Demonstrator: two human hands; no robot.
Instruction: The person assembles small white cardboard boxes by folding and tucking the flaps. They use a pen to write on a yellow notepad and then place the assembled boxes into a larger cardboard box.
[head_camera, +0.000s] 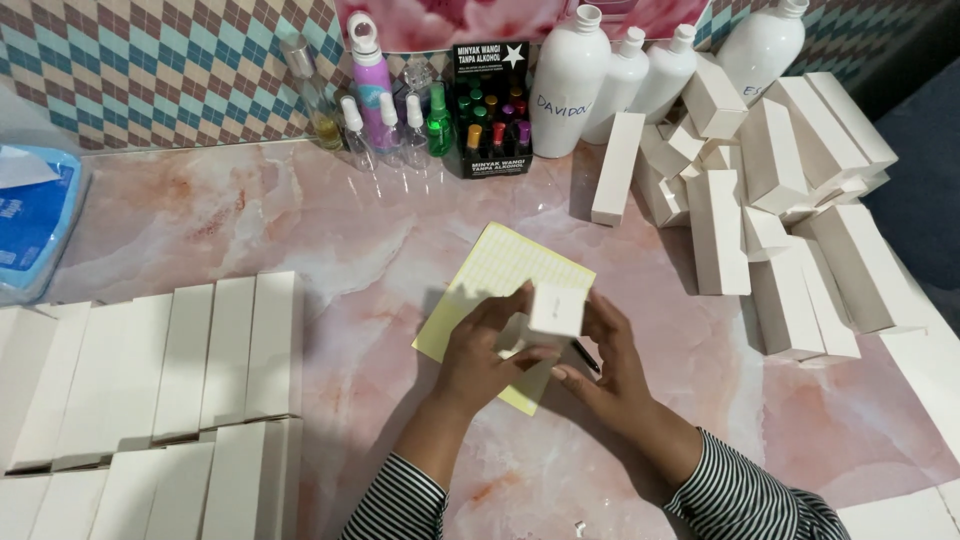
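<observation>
Head view, fingers: I see both hands closed round one small white box (556, 309), held end-on toward the camera just above the table.
Left hand (480, 355): fingers curled on the box's left side and underside, thumb up against its near face.
Right hand (610, 372): fingers wrapped on the right side; a thin dark object (585, 358), possibly a pen, sits under them, though I cannot tell for sure.
Box position: over the middle of the pink marbled table (330, 230), directly above a yellow sheet of label stickers (500, 270) lying flat.
Sleeves: black-and-white stripes on both forearms.
Left of the hands: neat rows of flat white cartons (190, 360), laid side by side, well apart from the hands.
Right of the hands: a loose heap of assembled white boxes (780, 190).
Far edge: large white bottles (590, 75), small spray bottles (385, 115) and a black display stand of little vials (492, 115) against the patterned wall.
Far left: a blue tissue pack (35, 220).
</observation>
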